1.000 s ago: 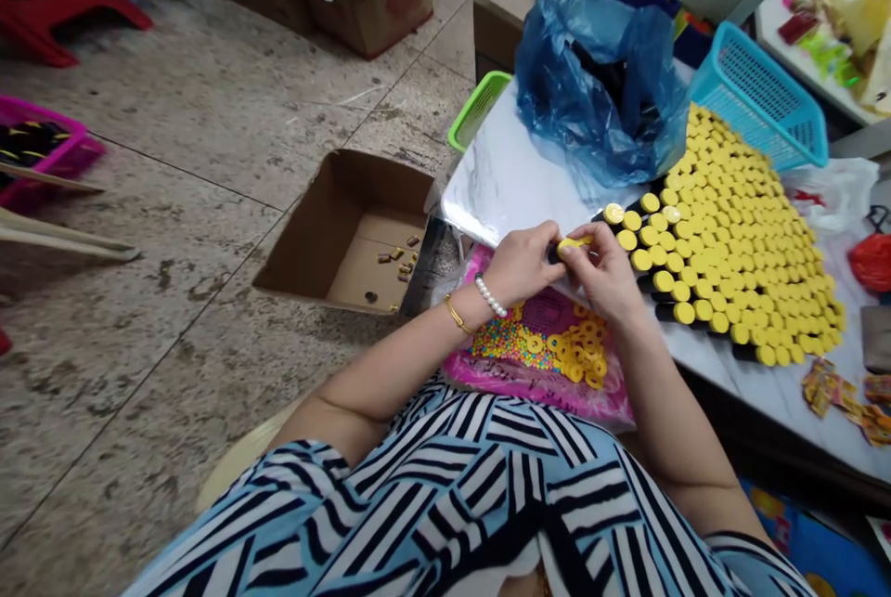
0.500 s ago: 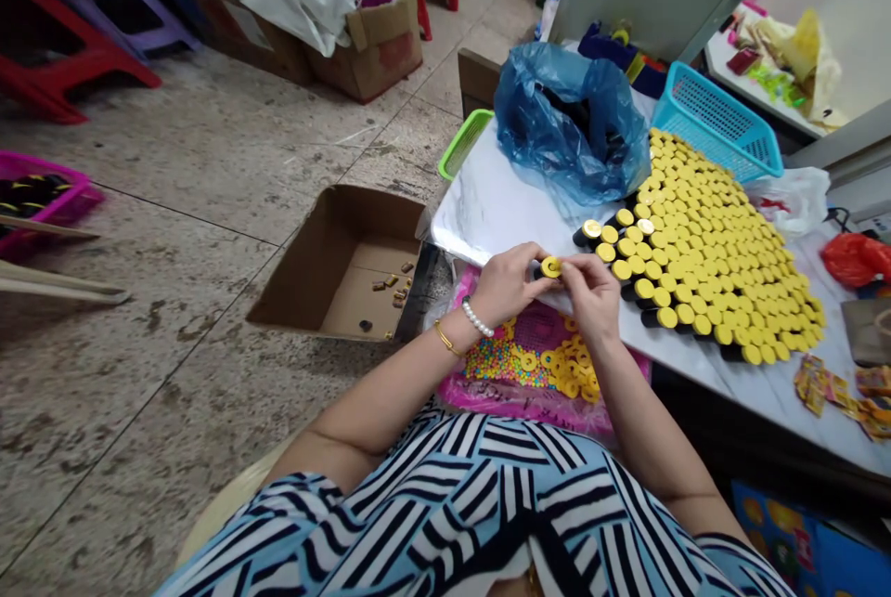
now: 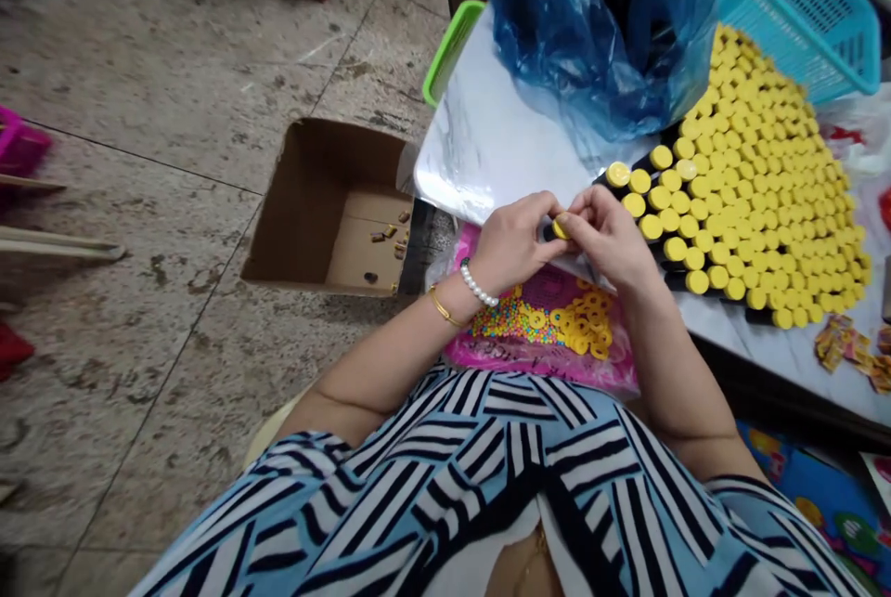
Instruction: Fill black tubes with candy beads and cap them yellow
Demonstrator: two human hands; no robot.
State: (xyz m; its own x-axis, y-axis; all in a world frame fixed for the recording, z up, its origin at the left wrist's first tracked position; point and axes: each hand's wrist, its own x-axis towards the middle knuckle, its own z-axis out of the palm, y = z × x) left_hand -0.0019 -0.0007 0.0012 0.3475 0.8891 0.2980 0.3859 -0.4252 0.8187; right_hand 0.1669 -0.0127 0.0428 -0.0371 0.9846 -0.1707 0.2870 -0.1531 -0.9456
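My left hand (image 3: 513,240) and my right hand (image 3: 607,235) meet over the table's near edge, both closed on one small black tube with a yellow cap (image 3: 559,229). The tube is mostly hidden by my fingers. Just to the right lies a large packed block of yellow-capped black tubes (image 3: 755,179) on the white table (image 3: 487,151). On my lap sits a pink basket (image 3: 543,365) with loose yellow rings (image 3: 585,330) and small coloured beads (image 3: 497,332).
A blue plastic bag (image 3: 599,31) and a turquoise basket (image 3: 800,12) stand at the table's back. A green basket (image 3: 449,49) pokes out at its left edge. An open cardboard box (image 3: 334,207) with several small pieces sits on the floor.
The view has dropped and moved closer. My hands stay together on the capped tube, with my right fingers now covering more of the yellow cap.
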